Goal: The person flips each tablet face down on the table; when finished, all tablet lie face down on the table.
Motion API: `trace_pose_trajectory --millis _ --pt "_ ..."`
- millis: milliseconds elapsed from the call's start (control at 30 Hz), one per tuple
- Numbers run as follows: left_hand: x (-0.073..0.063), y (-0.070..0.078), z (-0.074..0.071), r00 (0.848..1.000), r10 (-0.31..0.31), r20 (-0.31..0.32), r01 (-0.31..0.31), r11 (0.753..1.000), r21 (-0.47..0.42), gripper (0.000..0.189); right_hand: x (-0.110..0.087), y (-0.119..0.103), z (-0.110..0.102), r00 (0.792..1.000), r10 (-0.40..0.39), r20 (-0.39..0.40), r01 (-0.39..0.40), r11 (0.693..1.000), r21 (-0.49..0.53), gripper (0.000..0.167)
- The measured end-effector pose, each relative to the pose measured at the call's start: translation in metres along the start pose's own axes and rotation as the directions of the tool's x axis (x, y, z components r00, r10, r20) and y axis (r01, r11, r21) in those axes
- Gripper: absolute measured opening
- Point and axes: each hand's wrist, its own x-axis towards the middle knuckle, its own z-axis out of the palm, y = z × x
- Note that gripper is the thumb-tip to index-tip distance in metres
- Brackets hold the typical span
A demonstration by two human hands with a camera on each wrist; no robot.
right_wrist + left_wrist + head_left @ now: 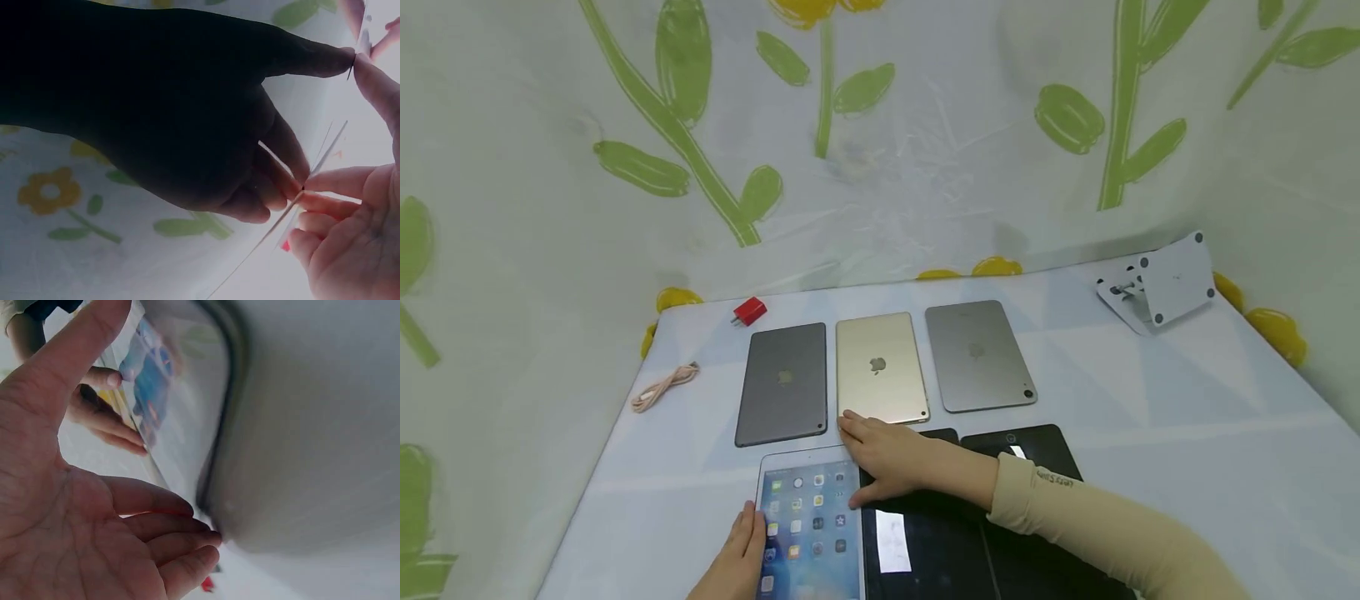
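A white-framed tablet [811, 533] with a lit screen of app icons lies near the front of the table. My left hand [736, 554] rests along its left edge, fingers straight; in the left wrist view the palm [75, 512] shows with thumb spread. My right hand [895, 457] reaches across to the tablet's upper right corner, with the thumb at the right edge and fingers stretched out near the gold tablet [880, 362]. Two black-screened tablets, one near [947, 546] and one further right [1048, 446], lie partly under the right forearm.
Behind are a dark grey tablet [784, 379] and a silver-grey tablet [977, 358]. A red charger plug [750, 311] and a coiled cable [664, 387] lie at the left. A white stand [1172, 279] is at the back right, before a patterned curtain [925, 167].
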Motion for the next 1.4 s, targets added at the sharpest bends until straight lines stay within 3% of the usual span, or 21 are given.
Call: trace_pose_trajectory --millis 133,233,367,433,467,567,633,700,833,1033,1200,1333,1400 --pt "-0.012 -0.007 0.015 0.993 0.035 -0.111 -0.030 0.998 0.052 0.117 0.000 -0.002 -0.002 1.000 -0.021 -0.022 0.021 1.000 -0.001 0.091" --pt "-0.012 -0.001 0.020 0.989 0.045 -0.142 -0.040 0.998 0.038 0.121 -0.003 0.000 -0.002 1.000 0.000 -0.022 0.001 0.999 0.033 0.088" --pt "-0.009 0.011 0.017 0.996 0.038 -0.080 -0.037 0.999 0.017 0.126 -0.008 0.003 -0.002 0.999 0.037 -0.011 -0.035 0.991 0.126 0.087" --pt "-0.007 0.017 0.014 0.999 0.012 -0.034 -0.014 0.999 -0.038 0.127 -0.009 0.005 -0.003 0.999 0.047 -0.007 -0.045 0.983 0.177 0.089" --pt "-0.006 0.020 0.011 1.000 -0.027 0.008 0.027 0.995 -0.093 0.129 -0.009 0.006 -0.004 0.999 0.050 -0.007 -0.047 0.980 0.195 0.089" --pt "-0.006 0.025 0.005 0.991 -0.114 0.066 0.127 0.962 -0.243 0.133 -0.006 0.008 -0.007 0.999 0.052 -0.012 -0.047 0.966 0.254 0.091" --pt "-0.008 0.025 0.003 0.990 -0.128 0.066 0.142 0.944 -0.298 0.136 -0.004 0.009 -0.009 0.999 0.049 -0.015 -0.043 0.951 0.307 0.092" --pt "-0.009 0.025 0.003 0.994 -0.104 0.037 0.110 0.942 -0.317 0.137 -0.002 0.010 -0.009 0.998 0.058 -0.009 -0.051 0.929 0.367 0.089" --pt "-0.006 0.029 0.001 0.998 -0.055 0.011 0.056 0.962 -0.267 0.142 -0.006 0.014 -0.007 0.994 0.112 0.007 -0.102 0.878 0.467 0.083" --pt "0.007 0.041 -0.011 0.995 -0.044 0.086 0.066 0.960 -0.272 0.147 -0.022 0.023 -0.005 0.979 0.201 -0.013 -0.155 0.794 0.588 0.075" --pt "0.016 0.049 -0.020 0.994 -0.008 0.105 0.038 0.958 -0.284 0.147 -0.032 0.026 -0.004 0.958 0.286 -0.028 -0.193 0.713 0.674 0.069" --pt "0.021 0.054 -0.024 0.991 -0.010 0.136 0.054 0.944 -0.325 0.149 -0.038 0.024 -0.008 0.946 0.322 -0.046 -0.177 0.629 0.757 0.058" --pt "0.024 0.055 -0.025 0.990 -0.010 0.142 0.058 0.939 -0.338 0.149 -0.038 0.022 -0.011 0.942 0.332 -0.055 -0.171 0.612 0.772 0.052"
